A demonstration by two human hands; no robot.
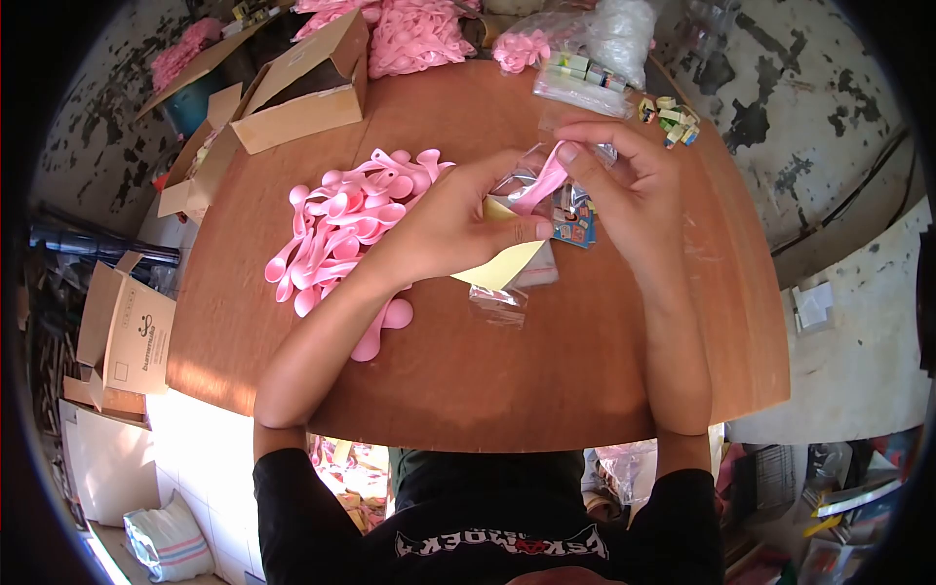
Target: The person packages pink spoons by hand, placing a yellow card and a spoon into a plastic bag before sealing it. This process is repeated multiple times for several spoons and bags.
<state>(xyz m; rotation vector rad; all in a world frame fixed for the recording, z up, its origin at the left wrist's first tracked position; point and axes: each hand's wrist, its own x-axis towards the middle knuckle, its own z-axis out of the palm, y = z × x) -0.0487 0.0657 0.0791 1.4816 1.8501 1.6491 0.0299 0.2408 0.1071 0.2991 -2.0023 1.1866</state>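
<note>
The left hand (453, 224) and right hand (629, 185) meet over the middle of the table (468, 380). From there a heap of spoons (336, 229) lies at nine o'clock, a carton (302, 93) at eleven, a filled bag (585, 83) at twelve, and loose packets (671, 112) at one.

Black short-sleeved T-shirt (322, 517), white chest lettering (499, 543), bare forearms (322, 336).
</note>
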